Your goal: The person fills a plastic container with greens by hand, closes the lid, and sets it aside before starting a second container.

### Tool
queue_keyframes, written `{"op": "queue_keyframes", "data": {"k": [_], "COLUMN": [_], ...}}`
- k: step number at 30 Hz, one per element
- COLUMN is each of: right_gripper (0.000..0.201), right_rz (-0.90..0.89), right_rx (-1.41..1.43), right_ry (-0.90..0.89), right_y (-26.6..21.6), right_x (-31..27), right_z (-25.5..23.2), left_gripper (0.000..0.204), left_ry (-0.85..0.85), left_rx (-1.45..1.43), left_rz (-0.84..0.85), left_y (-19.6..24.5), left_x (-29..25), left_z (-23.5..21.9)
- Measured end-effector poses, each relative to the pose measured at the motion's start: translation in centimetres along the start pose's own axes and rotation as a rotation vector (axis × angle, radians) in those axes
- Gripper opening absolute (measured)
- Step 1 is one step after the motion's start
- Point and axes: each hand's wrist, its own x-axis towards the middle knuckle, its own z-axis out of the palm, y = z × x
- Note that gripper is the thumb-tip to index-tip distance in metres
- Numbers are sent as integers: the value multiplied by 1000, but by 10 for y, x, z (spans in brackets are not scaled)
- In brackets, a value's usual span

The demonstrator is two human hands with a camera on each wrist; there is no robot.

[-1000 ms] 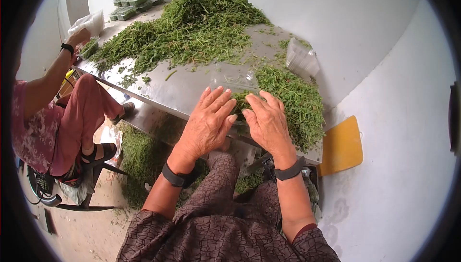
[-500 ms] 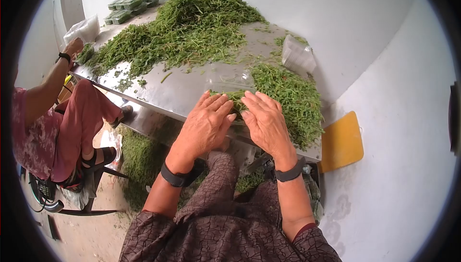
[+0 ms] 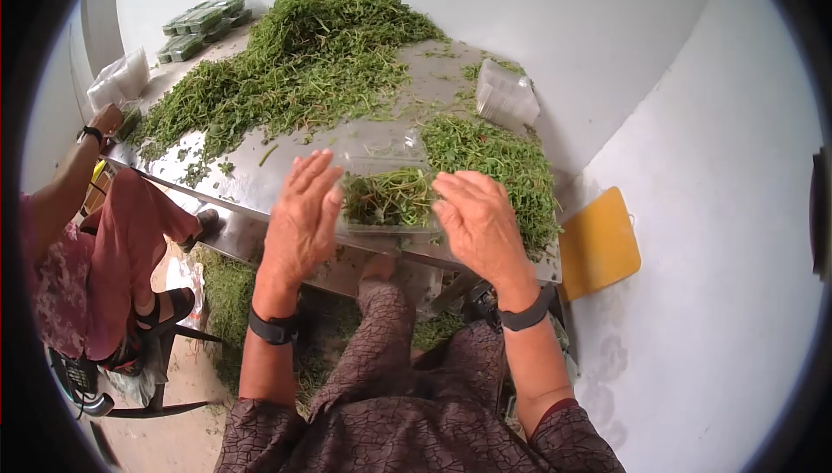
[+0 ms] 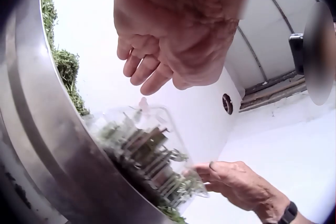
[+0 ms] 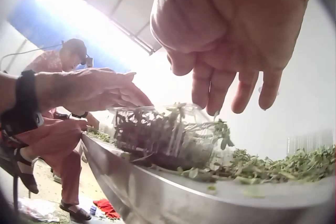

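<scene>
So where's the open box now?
The open box is in the head view's centre, on the table, between left hand and right hand, left of the smaller pile.

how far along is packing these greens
Done, it seems: the stacked boxes at the table's far left hold greens and look closed. In hand: an open box with greens in it, between the open left hand and right hand. Left: closing that box, then the big pile, the right-hand heap and, probably, the nested clear containers.

No readable text or labels.
</scene>
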Motion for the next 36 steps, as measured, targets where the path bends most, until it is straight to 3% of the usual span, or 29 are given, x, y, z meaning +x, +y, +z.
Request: {"op": "queue_keyframes", "data": {"k": [2,6,11,13,15,19,22,28,30,34,36], "right_gripper": [20,19,20,21,25,28,38,17,15,5,5], "right_rz": [156,186,267,298,379,378,391,389,413,463,387], "right_rx": [-54,-173,-197,-177,-243,-279,-339,-389,-583,-360,-248], "right_ry": [-32,-50,-150,-193,-356,-388,-515,-541,-628,-428,-274], "right_y": [10,48,77,84,89,115,132,167,168,161,166], "right_x": [9,27,60,73,86,102,112,115,121,114,108], "right_z": [-15,-29,-27,-21,-12,13,30,68,71,49,36], "left_gripper": [30,22,18,18,19,21,21,18,17,16,16], "left_ry": [86,188,222,247,239,222,191,196,197,205,210], "left_rx": [-2,-34,80,120,170,214,217,196,197,179,169], "left_rz": [-86,-180,-120,-114,-176,-250,-271,-301,-295,-309,-313], "left_y": [-18,-48,-68,-74,-75,-75,-76,-75,-73,-69,-68], "left_x": [-1,0,6,8,5,3,3,5,6,7,7], "left_z": [-3,5,17,27,36,40,39,37,35,34,34]}}
